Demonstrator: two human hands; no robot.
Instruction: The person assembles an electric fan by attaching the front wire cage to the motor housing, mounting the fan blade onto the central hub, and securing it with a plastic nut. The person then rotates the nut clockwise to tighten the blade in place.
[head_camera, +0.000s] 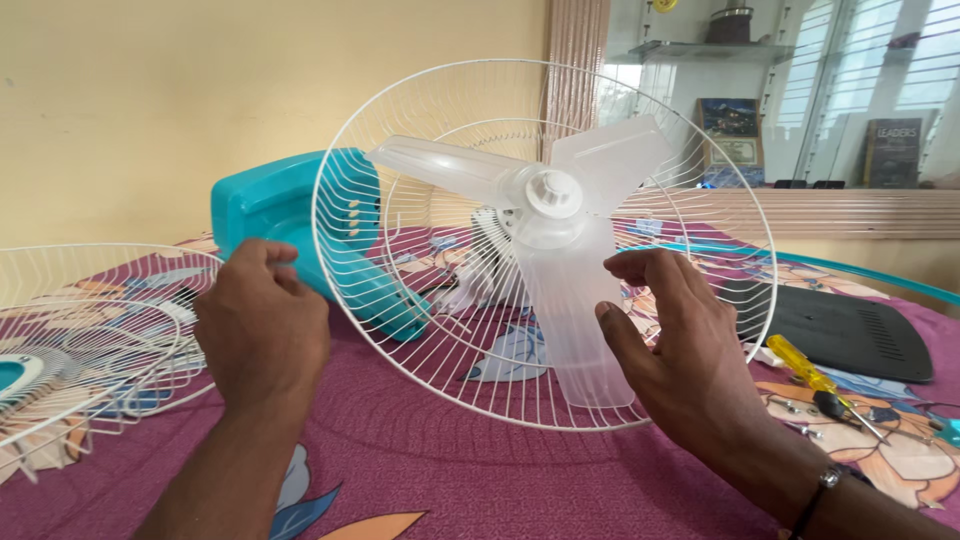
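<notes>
A fan with a teal motor housing (270, 205) is seen lying tilted on a purple flowered cloth (420, 470), its white rear wire guard (400, 330) standing nearly upright and open toward the camera. The clear 3-bladed propeller (560, 250) is seated on the hub at the guard's centre. The housing is gripped by the left hand (262, 335), whose fingers are curled together over its edge. The right hand (680, 350) is held at the lower blade, fingers parted and loosely bent, the thumb at the blade's edge; whether the blade is truly pinched cannot be told.

Several risks can be judged from this. The lower blade (thin, translucent plastic) could be cracked or bent if it is pulled sideways rather than along the shaft. The guard rests only on its rim, so the whole fan could be rolled or tipped should the left hand's grip be loosened. A fingertip could be caught between blade and wires if the propeller is spun. Loose screws (800, 408) and a yellow-handled screwdriver (800, 362) lie just beside the right wrist and could be swept off the cloth; a second wire guard (90, 340) lies at the left, near the left forearm, and could be knocked
</notes>
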